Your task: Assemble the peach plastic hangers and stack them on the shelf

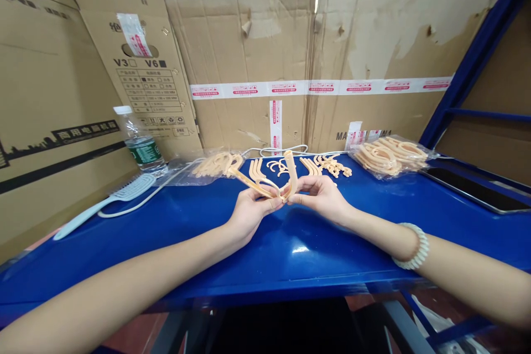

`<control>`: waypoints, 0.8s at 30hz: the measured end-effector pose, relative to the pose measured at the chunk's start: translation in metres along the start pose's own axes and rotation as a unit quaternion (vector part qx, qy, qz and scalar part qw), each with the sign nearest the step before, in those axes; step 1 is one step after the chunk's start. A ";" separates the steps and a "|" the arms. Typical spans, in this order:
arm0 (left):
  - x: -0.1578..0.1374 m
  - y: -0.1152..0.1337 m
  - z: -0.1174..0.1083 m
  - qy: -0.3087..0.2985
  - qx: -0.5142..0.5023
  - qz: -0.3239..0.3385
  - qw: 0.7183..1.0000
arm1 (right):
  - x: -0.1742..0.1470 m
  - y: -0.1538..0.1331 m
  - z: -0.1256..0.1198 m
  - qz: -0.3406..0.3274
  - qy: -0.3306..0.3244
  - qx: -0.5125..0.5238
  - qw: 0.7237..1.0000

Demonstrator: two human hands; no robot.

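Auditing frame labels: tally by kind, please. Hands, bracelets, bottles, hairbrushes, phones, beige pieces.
Hands: 2 (left hand, right hand)
Beaded bracelet: 1
Water bottle: 1
Light blue hairbrush: 1
Phone: 1
Total: 6
Beige pieces: overlapping, not countable here, left out of the total.

Bright light, probably overhead | white glare on bench [265, 268] below fingers [305, 198] | dimmer under bench | outer edges stretched, soft

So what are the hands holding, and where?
The left hand and right hand pinch a peach V-shaped thing at its bottom, where its sides meet.
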State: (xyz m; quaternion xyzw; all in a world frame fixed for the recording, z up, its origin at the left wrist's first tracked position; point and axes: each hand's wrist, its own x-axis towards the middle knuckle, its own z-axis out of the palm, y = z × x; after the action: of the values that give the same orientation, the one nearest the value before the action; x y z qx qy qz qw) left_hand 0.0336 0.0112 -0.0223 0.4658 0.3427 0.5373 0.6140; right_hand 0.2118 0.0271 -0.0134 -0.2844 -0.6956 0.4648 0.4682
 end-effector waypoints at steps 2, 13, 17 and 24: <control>0.001 0.001 0.000 0.010 -0.012 -0.007 1.000 | 0.000 0.000 0.001 -0.005 0.014 -0.010 1.000; 0.001 0.006 0.002 -0.007 -0.027 -0.010 1.000 | 0.002 0.000 0.008 0.038 0.062 0.074 0.995; 0.004 0.012 0.001 0.018 -0.038 -0.021 0.999 | 0.006 -0.003 -0.001 0.069 0.037 0.096 0.992; 0.021 0.034 -0.012 0.047 -0.067 -0.013 0.997 | 0.017 -0.023 -0.061 0.044 -0.006 0.040 0.998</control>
State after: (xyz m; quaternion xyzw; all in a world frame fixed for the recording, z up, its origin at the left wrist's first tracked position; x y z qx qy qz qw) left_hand 0.0152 0.0341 0.0079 0.3936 0.3407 0.5726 0.6334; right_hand 0.2616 0.0546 0.0221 -0.2928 -0.6662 0.5139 0.4542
